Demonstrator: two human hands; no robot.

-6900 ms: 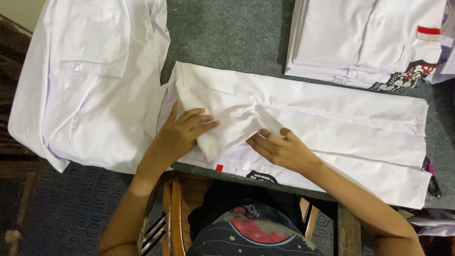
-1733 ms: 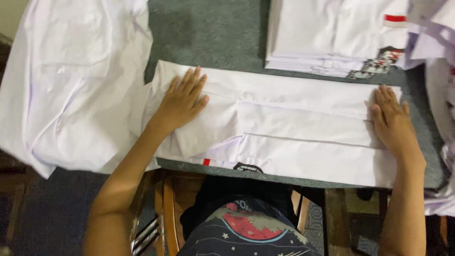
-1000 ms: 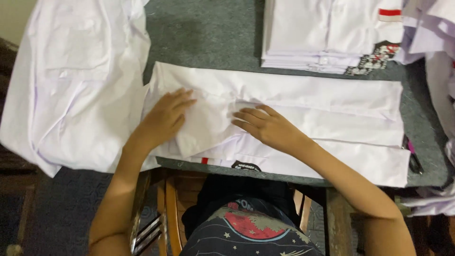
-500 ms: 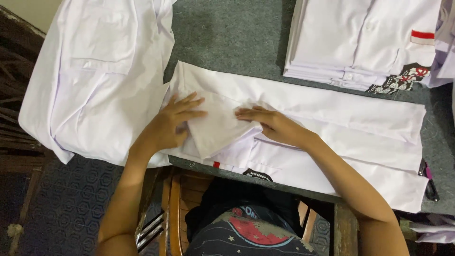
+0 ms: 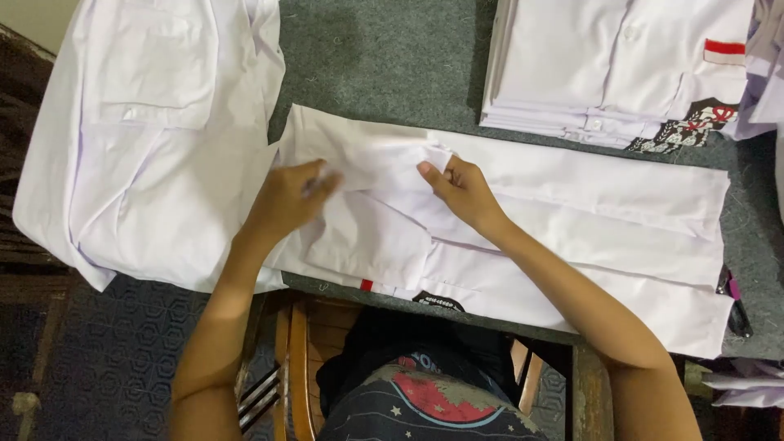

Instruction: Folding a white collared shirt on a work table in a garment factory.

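Two bare hands work on a white shirt (image 5: 523, 220) folded into a long band that lies flat across the grey-covered bench (image 5: 384, 57), its near edge overhanging the bench edge closest to the person. The left hand (image 5: 286, 200) rests on the left end of the band, fingers curled and closed on a loose flap of white cloth; motion blur hides the exact fingertip contact. The right hand (image 5: 461, 188) sits just beside it, toward the middle of the band, pinching the raised fold of the same flap between thumb and fingers. A small red tag (image 5: 367, 285) and a dark printed patch (image 5: 437, 300) show at the near edge of the shirt. To the left, an unfolded white shirt (image 5: 155, 139) with a chest pocket is spread over the bench corner and hangs over its edge, touching the left end of the band. At the far right, a stack of folded white shirts (image 5: 604, 65) lies near the band but apart from it. A dark pen-like object (image 5: 735, 306) lies at the band's right end.
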